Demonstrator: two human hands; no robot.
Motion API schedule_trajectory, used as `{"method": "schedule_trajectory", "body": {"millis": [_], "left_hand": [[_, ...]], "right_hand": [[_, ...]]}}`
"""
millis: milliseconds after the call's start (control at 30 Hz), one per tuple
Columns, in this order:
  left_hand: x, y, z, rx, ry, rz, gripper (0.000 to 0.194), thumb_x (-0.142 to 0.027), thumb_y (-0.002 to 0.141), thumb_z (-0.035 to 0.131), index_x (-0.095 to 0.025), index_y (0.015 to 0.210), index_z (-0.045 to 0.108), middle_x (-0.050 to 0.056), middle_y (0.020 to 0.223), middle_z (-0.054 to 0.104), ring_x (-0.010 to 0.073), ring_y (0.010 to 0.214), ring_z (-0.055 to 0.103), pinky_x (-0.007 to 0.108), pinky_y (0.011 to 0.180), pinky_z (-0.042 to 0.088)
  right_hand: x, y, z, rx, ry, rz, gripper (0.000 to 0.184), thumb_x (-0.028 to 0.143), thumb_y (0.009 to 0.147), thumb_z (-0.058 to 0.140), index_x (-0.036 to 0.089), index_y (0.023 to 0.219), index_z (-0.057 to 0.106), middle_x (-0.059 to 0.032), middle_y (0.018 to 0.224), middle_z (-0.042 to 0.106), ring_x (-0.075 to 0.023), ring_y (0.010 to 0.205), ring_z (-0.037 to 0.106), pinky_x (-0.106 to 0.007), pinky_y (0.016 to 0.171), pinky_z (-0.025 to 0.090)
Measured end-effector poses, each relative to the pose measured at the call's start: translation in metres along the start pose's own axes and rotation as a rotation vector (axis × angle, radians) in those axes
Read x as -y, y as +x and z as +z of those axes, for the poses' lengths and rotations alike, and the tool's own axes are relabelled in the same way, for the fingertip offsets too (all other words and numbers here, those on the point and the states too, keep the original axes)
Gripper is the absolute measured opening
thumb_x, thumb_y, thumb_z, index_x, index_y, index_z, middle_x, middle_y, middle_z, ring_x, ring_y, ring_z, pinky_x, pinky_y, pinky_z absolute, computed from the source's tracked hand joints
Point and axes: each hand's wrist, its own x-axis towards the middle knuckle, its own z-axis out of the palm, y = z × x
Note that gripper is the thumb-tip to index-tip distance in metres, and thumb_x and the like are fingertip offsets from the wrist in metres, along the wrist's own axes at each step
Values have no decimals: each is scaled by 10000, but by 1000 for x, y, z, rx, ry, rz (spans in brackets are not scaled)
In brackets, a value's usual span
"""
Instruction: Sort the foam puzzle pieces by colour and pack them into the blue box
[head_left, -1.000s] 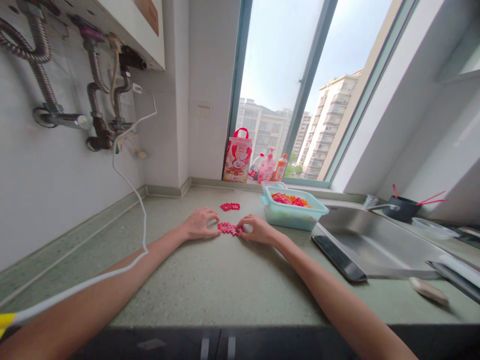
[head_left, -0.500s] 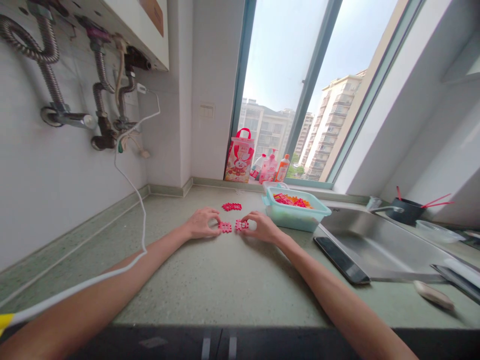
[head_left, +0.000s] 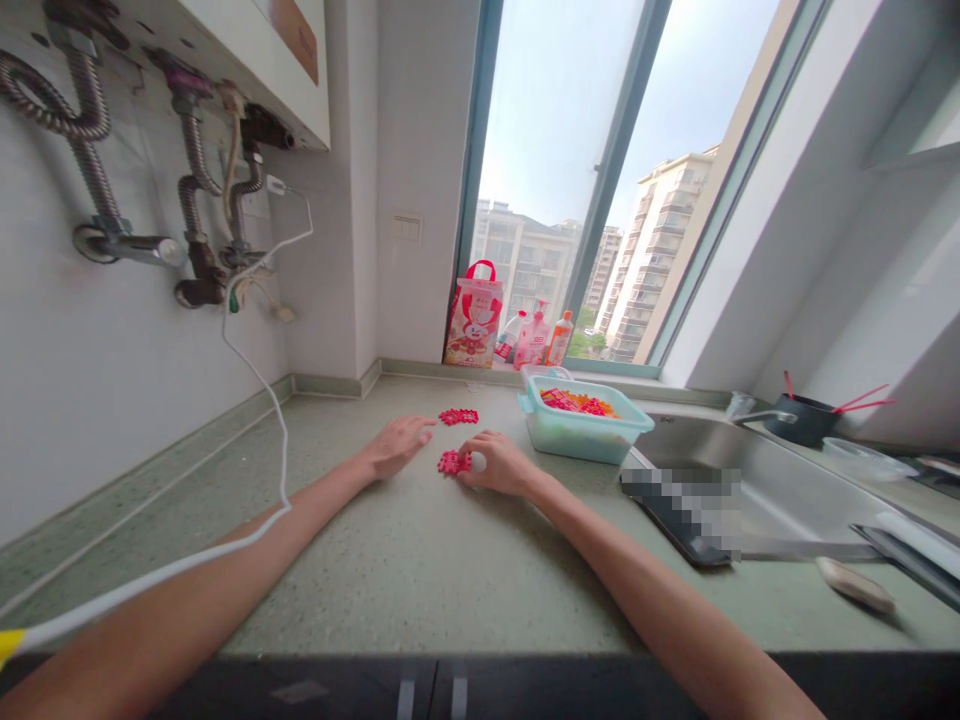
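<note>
My right hand is closed over pinkish-red plastic interlocking pieces with toothed edges, its fingertips and thumb pinching their right side. These pieces lie low on the counter, and the fingers partly cover them. Apart from them is my left hand, empty, its fingers stretched out to the right. Its fingertips come close to a joined row of similar red toothed pieces lying farther back on the counter.
A light-green tub holds many red and orange pieces. Right of it are a dark phone, partly pixelated, and a steel sink. A white cable hangs across my left forearm. Bottles line the windowsill.
My left hand has let go of its toothed piece and drawn back slightly with its fingers extended. The two separate pieces are now together at my right hand, which has shifted left.
</note>
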Motion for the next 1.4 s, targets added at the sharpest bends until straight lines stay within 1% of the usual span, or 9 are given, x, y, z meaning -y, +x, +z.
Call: {"method": "schedule_trajectory", "body": {"millis": [200,367,533,700,867,1000,1200,1267,1400], "left_hand": [[3,3,5,7,87,-30,560,-457,1075,285,-192,1460,594,124,1515,596,286,1415,526,473,1210,387],[3,7,10,86,289,-7,573,-508,1047,420,-272,1562,502,110,1649,458,323,1526,408,554,1260,296],[-1,42,18,74,403,34,581,-499,994,525,-335,1551,528,88,1653,458,339,1520,418,566,1265,274],[0,101,41,11,344,-53,568,-557,1011,487,-332,1526,568,94,1664,444,364,1525,404,588,1257,271],[7,131,58,110,204,-74,573,-583,983,494,-286,1445,655,87,1583,556,327,1469,496,497,1233,360],[13,125,59,133,155,-68,592,-558,997,423,-239,1429,672,77,1533,612,291,1462,515,427,1239,370],[20,88,44,154,110,-56,610,-517,983,416,-205,1446,663,89,1561,582,274,1510,467,402,1262,343],[20,68,37,156,111,-63,595,-509,993,415,-226,1460,651,75,1576,566,277,1529,438,429,1280,307],[10,27,25,175,159,-109,555,-513,1026,400,-295,1484,627,51,1637,492,297,1559,385,520,1293,256]], "right_hand": [[3,-4,-12,65,-130,3,272,364,788,853,229,1005,761,-61,930,776,-247,942,705,-346,875,493],[-13,-9,-66,-262,-296,-60,216,370,966,700,239,1133,740,-92,1179,773,-256,1089,666,-394,1005,458],[-59,-43,-143,-644,-576,358,338,406,1052,554,201,1292,677,-155,1340,706,-320,1193,602,-444,1013,422],[-102,-86,-170,-699,-660,723,383,410,1057,505,183,1302,692,-164,1189,752,-327,1086,625,-445,941,424],[-110,-87,-157,-541,-624,816,344,391,1017,543,178,970,809,-175,1242,742,-357,1225,579,-507,1020,406],[-87,-62,-146,-603,-621,580,309,322,1031,526,188,1055,803,-154,1354,701,-327,1286,542,-503,1082,381],[-36,-25,-91,-287,-322,203,340,159,1034,502,257,1252,744,-70,1022,793,-234,1011,661,-368,963,476],[-24,-18,-62,-170,-227,130,361,199,1024,553,254,1351,698,-72,1139,788,-237,1093,663,-368,998,488],[-9,-10,-16,-12,-100,56,537,500,984,662,214,1438,646,-128,1403,696,-289,1282,621,-437,1105,474]]}}
